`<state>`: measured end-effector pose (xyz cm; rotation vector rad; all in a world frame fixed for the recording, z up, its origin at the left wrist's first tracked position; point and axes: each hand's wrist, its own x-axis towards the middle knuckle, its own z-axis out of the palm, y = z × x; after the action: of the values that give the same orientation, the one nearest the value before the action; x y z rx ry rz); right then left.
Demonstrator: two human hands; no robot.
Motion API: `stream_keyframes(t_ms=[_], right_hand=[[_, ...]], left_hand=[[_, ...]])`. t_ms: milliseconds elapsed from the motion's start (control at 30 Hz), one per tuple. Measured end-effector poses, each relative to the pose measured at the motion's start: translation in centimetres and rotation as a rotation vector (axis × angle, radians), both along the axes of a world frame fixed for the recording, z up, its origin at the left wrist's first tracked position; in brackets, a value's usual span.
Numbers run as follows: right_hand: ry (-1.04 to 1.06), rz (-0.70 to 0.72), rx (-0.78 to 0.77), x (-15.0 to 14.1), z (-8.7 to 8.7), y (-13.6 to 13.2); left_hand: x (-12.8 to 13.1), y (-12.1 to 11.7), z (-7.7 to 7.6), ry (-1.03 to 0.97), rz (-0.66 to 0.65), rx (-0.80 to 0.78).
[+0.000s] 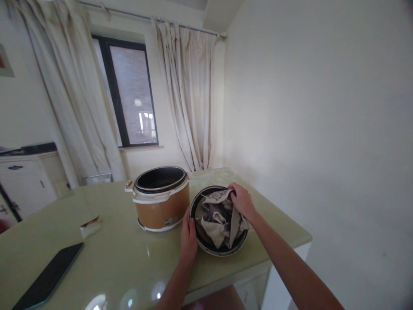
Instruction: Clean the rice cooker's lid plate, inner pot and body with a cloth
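A round, dark-lined piece that looks like an upturned cooker lid [201, 242] is on or just above the table near its right side. My left hand [189, 237] grips the lid's left rim, thumb on the inner edge and fingers outside. Inside it lies a crumpled grey-beige cloth [215, 227] with a printed pattern. My right hand [242, 200] is closed on the cloth at the upper right of the rim. Left of the lid stands an orange-brown electric cooker [161, 211], its top uncovered, with a dark inner pot [160, 177] in it.
The pale green glossy table [122, 254] has its right corner near the white wall [322, 129]. A dark flat tablet-like slab [50, 275] lies at the left front, with a small white packet-like thing [90, 226] behind it. Curtains [190, 86] flank a window [132, 90].
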<state>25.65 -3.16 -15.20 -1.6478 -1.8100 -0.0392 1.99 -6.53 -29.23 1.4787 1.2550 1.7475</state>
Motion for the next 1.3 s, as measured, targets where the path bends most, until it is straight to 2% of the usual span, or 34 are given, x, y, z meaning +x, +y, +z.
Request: stream_keyframes(t_ms=[133,233,333,400,467,567,633,667,733,800,833,900,967,1000,1033,1067,1133,1167,1233,1300], right_hand=[[0.01,0.127,0.032,1.0,-0.8,-0.4],[0.074,0.325,0.089,1.1,-1.0,-1.0],[0.034,0.473,0.015,0.7,-0.7,-1.6],[-0.088,0.446,-0.109,0.2,-0.5,-1.7],[-0.208,0.353,-0.193,-0.5,-0.3,-1.6],[-0.242,0.149,-0.109,-2.2,-0.4,-2.1],[-0.232,0.124,-0.052,-3.5,-0.5,-3.0],[-0.243,0.208,-0.067,-3.9,-0.5,-3.6],[-0.245,0.517,-0.139,-4.2,-0.3,-4.8],[-0.129,0.768,-0.174,-3.2,0.1,-5.5],[-0.015,0.797,-0.155,-2.3,0.2,-5.5],[0.254,0.655,-0.061,0.1,0.1,-4.8],[0.487,0.369,0.046,2.8,-0.8,-3.6],[0.571,0.248,0.04,3.9,-1.6,-3.0],[0.664,0.175,-0.034,4.8,-2.6,-2.5],[0.77,0.173,-0.153,5.4,-3.6,-2.2],[0.995,0.312,-0.358,5.7,-5.8,-2.0],[1.097,0.38,-0.41,5.6,-6.7,-2.1],[1.242,0.427,-0.404,4.9,-8.2,-2.4],[1.304,0.359,-0.332,4.2,-9.2,-2.6]], left_hand=[[-0.1,-0.1,0.2,0.002,0.005,-0.004],[-0.1,-0.3,0.3,0.017,0.019,-0.013],[-0.2,-0.5,0.6,0.03,0.029,-0.012],[-0.1,-0.7,0.8,0.038,0.022,-0.005],[-0.1,-0.9,0.9,0.045,0.011,0.002],[0.1,-1.0,0.9,0.046,0.009,0.02],[0.1,-1.0,0.7,0.031,0.003,0.04],[0.1,-1.0,0.6,0.015,-0.006,0.052],[0.1,-1.1,0.4,-0.03,-0.042,0.074],[0.0,-1.2,0.3,-0.059,-0.06,0.093],[-0.1,-1.3,0.4,-0.048,-0.052,0.105],[-0.3,-1.6,0.6,0.038,0.013,0.13],[-0.5,-1.8,0.8,0.181,0.104,0.165],[-0.6,-2.0,0.9,0.259,0.138,0.184],[-0.7,-2.1,1.0,0.337,0.159,0.201],[-0.9,-2.3,1.1,0.418,0.16,0.217],[-1.3,-2.4,1.6,0.588,0.095,0.236],[-1.5,-2.5,2.0,0.673,0.038,0.234],[-2.0,-2.7,3.1,0.828,-0.091,0.212],[-2.4,-3.1,4.4,0.931,-0.19,0.165]])
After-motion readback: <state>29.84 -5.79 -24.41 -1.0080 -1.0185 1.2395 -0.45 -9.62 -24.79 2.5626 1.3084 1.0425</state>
